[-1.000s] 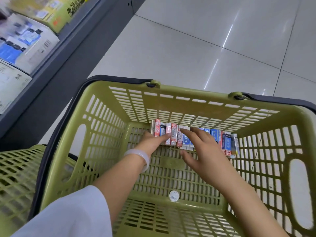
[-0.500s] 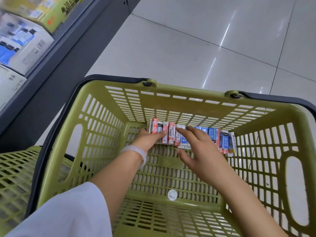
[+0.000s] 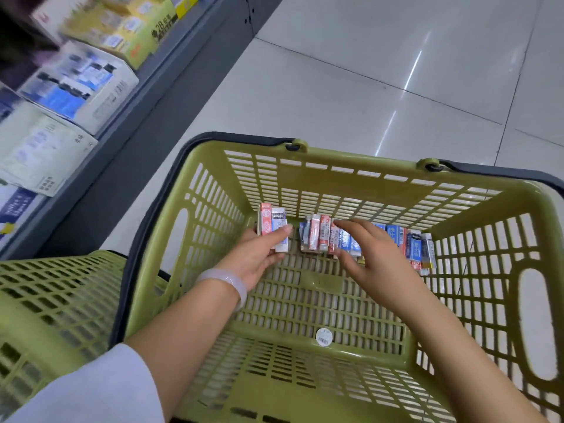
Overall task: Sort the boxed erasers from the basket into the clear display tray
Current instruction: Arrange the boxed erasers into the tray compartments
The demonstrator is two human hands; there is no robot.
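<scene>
A: Two hands in the green basket [image 3: 335, 184], both at the far wall. What's the left hand [image 3: 259, 254] doing?

B: Gripping a small bunch of boxed erasers [image 3: 272, 222], thumb across the front, fingers behind. Red-and-white box and a blue-and-white one visible, upright, raised a little above the basket floor. White bangle [image 3: 227, 282] on that wrist, white sleeve [image 3: 91, 389] lower down.

A: Right hand [image 3: 369, 254]?

B: Spread open, fingers fairly straight, fingertips [image 3: 338, 223] on top of the row of erasers [image 3: 323, 236]. Thumb near the row's lower edge. Not curled round any box.

A: Where's the row?

B: Standing on the basket floor against the far wall, red boxes to the left, blue ones to the right, running on past the right hand toward the right corner [image 3: 418, 245]. Small gap between the held bunch and the row's left end.

A: Anything else in the basket?

B: Round white sticker [image 3: 324, 337] with a barcode on the near part of the floor. Dark handles folded down along the rim.

A: Surroundings?

B: Second green basket [image 3: 45, 300] to the left, just beside the first. Grey shelf [image 3: 122, 126] upper left with blurred cartons. Glossy tiled floor [image 3: 396, 71] beyond.
</scene>
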